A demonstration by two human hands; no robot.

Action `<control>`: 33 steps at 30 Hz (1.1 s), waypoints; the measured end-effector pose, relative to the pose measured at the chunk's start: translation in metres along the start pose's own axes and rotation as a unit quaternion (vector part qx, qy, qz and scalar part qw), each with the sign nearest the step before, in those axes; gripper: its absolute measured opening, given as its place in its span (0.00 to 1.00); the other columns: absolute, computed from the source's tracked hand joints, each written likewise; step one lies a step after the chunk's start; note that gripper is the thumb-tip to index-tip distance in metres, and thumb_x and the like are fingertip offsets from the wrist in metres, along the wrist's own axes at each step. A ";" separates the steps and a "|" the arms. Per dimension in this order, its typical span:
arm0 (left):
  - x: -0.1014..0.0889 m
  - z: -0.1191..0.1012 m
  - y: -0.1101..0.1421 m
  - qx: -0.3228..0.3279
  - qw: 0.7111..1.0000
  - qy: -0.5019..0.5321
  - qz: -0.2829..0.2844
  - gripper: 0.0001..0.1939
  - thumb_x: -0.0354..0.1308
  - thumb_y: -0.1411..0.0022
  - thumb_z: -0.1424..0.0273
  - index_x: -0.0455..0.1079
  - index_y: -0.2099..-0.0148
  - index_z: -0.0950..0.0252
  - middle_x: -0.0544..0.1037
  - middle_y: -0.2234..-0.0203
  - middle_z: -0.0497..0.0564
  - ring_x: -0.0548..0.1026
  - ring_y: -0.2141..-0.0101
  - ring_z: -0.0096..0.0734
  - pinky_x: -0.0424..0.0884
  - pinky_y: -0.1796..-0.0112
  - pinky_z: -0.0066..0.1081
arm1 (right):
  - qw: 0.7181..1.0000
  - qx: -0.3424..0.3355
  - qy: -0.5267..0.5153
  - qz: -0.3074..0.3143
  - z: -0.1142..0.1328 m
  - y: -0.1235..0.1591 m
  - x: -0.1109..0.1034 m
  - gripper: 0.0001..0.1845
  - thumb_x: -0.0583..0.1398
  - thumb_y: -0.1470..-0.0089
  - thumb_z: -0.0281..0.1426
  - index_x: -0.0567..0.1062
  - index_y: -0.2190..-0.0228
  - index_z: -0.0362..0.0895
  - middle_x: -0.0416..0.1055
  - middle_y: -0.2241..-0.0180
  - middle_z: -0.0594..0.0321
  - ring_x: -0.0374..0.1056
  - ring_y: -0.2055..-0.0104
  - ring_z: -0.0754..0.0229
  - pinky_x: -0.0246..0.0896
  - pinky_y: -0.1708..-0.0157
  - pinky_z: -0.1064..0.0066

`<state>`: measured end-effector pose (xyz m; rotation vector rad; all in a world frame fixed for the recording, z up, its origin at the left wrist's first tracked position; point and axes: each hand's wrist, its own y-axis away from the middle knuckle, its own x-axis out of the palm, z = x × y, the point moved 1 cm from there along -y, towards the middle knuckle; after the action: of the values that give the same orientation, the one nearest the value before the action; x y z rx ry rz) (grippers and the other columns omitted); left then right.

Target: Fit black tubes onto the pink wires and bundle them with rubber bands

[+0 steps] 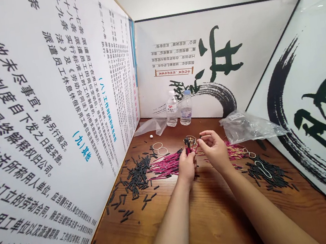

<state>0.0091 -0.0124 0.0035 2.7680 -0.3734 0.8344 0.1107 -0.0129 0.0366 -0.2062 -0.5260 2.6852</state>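
My left hand (186, 168) is closed around a small bundle of thin pink sticks with black ends (188, 145), held upright over the table. Just to its right, my right hand (215, 150) pinches something small and dark between thumb and fingertips; its kind is too small to make out. A pile of pink sticks with dark ends (165, 165) lies left of my left hand. Beyond my right wrist is another spread of pink sticks with paler ends (236, 151). Short black tubes (139, 177) are heaped at the left, and more black tubes (271, 173) lie at the right.
Two plastic bottles (185, 110) stand at the back of the wooden table (164, 229). Clear plastic bags (248, 125) lie at back right and back left. Pale rubber bands (162, 151) are scattered near both piles. Printed panels (148, 70) enclose the table on three sides.
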 end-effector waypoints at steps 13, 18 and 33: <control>-0.001 0.000 0.000 -0.005 1.000 0.008 0.004 0.12 0.56 0.51 0.65 0.58 0.65 0.62 0.51 0.85 0.36 0.44 0.87 0.13 0.39 0.85 0.20 | 0.999 -0.003 -0.035 0.004 -0.002 -0.001 0.001 0.17 0.65 0.55 0.39 0.69 0.64 0.45 0.68 0.70 0.63 0.68 0.69 0.61 0.65 0.66 0.68; -0.001 -0.001 0.001 0.005 1.000 0.015 0.008 0.13 0.57 0.51 0.64 0.58 0.66 0.62 0.51 0.86 0.36 0.44 0.88 0.13 0.38 0.85 0.20 | 1.000 -0.009 -0.025 0.011 -0.001 0.000 0.001 0.19 0.65 0.54 0.41 0.69 0.64 0.44 0.69 0.70 0.62 0.68 0.68 0.61 0.66 0.66 0.68; 0.000 -0.002 0.002 -0.002 1.000 0.019 0.005 0.12 0.56 0.50 0.65 0.58 0.66 0.63 0.50 0.86 0.36 0.44 0.87 0.13 0.39 0.84 0.20 | 1.000 -0.004 -0.021 0.019 0.000 0.001 0.002 0.17 0.65 0.54 0.40 0.71 0.66 0.43 0.71 0.69 0.60 0.69 0.67 0.60 0.67 0.65 0.66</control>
<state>0.0075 -0.0134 0.0049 2.7443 -0.3807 0.8860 0.1088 -0.0131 0.0360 -0.1649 -0.5507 2.7291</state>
